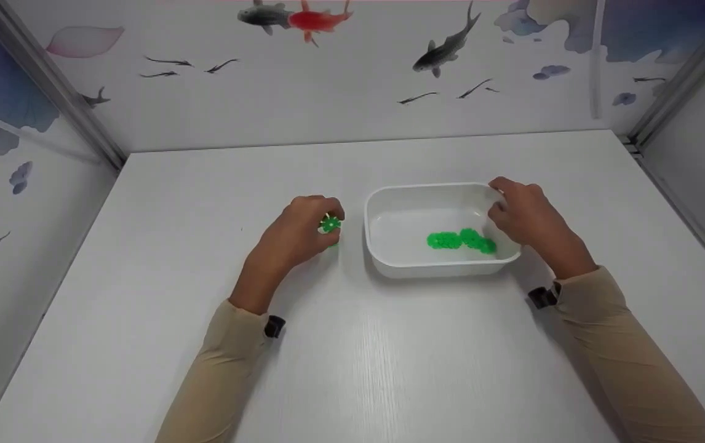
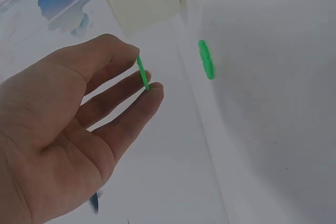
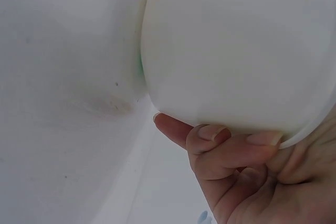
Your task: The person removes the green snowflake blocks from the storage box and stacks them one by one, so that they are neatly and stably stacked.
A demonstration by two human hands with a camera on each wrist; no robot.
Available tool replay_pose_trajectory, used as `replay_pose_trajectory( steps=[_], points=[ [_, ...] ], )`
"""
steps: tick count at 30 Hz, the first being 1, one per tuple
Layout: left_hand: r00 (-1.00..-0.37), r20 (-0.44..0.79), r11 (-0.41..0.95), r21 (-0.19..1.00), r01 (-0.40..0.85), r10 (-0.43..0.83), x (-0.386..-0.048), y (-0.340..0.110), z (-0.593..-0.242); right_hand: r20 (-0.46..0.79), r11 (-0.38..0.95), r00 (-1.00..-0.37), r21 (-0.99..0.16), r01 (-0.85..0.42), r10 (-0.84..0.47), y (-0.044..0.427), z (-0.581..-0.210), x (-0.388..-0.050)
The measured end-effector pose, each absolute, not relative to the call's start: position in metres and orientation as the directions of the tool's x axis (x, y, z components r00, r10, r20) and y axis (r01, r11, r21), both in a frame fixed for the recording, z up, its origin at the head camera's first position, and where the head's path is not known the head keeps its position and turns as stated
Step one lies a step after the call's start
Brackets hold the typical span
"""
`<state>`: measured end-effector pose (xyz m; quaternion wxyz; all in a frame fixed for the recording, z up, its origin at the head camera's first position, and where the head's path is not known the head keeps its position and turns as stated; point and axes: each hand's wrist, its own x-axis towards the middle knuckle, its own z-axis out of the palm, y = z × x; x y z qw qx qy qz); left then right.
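Note:
Between thumb and fingertips my left hand (image 1: 297, 227) pinches a green snowflake-shaped disc (image 1: 330, 224), seen edge-on as a thin green disc (image 2: 142, 73) in the left wrist view. Apart from that hand, another green disc (image 2: 206, 59) lies on the table. My right hand (image 1: 528, 215) grips the right end of a white plastic box (image 1: 442, 269) at its rim. Fingers (image 3: 236, 153) curl against the box's outer wall (image 3: 231, 51) in the right wrist view. Inside the box, several green discs (image 1: 446, 240) lie toward the front right.
The box stands on a white table (image 1: 352, 344), just right of my left hand. Behind the table rises a white panel (image 1: 328, 92) printed with fish, and further panels close off the left and right sides.

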<state>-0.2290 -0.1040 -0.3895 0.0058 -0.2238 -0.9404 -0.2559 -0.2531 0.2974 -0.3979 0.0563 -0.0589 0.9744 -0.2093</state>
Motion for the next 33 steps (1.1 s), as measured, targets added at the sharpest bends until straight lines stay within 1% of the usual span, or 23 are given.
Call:
replay_pose_trajectory(
  steps=[13, 33],
  points=[
    [-0.907, 0.019, 0.790, 0.484, 0.376, 0.420, -0.236, -0.109, -0.408, -0.087, 0.907, -0.988, -0.412, -0.084, -0.131, 0.298, -0.399, -0.254],
    [-0.905, -0.023, 0.806, 0.465, 0.367, 0.425, -0.235, -0.105, -0.411, -0.066, 0.902, -0.986, -0.416, -0.111, -0.152, 0.299, -0.400, -0.254]
  ],
)
